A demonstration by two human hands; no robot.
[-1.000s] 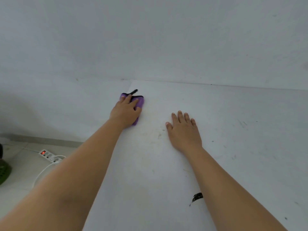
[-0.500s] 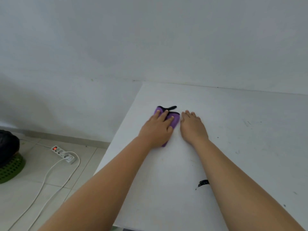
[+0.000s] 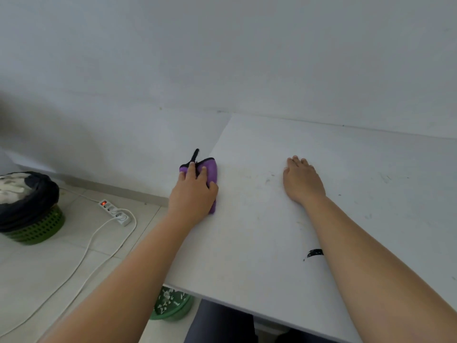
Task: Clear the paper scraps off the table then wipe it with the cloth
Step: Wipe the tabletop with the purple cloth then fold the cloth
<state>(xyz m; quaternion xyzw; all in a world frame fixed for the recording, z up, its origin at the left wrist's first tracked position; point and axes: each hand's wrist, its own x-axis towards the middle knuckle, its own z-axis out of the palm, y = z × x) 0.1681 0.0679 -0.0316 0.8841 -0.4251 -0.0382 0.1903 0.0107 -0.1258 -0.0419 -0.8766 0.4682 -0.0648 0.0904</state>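
A folded purple cloth (image 3: 212, 170) with a black trim and loop lies at the left edge of the white table (image 3: 259, 243). My left hand (image 3: 194, 194) presses flat on the cloth with straight fingers, covering most of it. Further right, my right hand (image 3: 301, 180) rests palm down on the bare tabletop with fingers extended. No paper scraps show on the tabletop. A green basket (image 3: 173, 305) holding white paper scraps stands on the floor under the table's near left corner.
A black mark (image 3: 314, 253) sits on the table beside my right forearm. On the floor at left are a green bin with a black liner (image 3: 29, 209), a white power strip (image 3: 115, 212) and its cable. A white wall runs behind the table.
My left hand slid the purple cloth from beside my right hand out to the table's left edge. The right hand stayed flat on the table. The view shifted.
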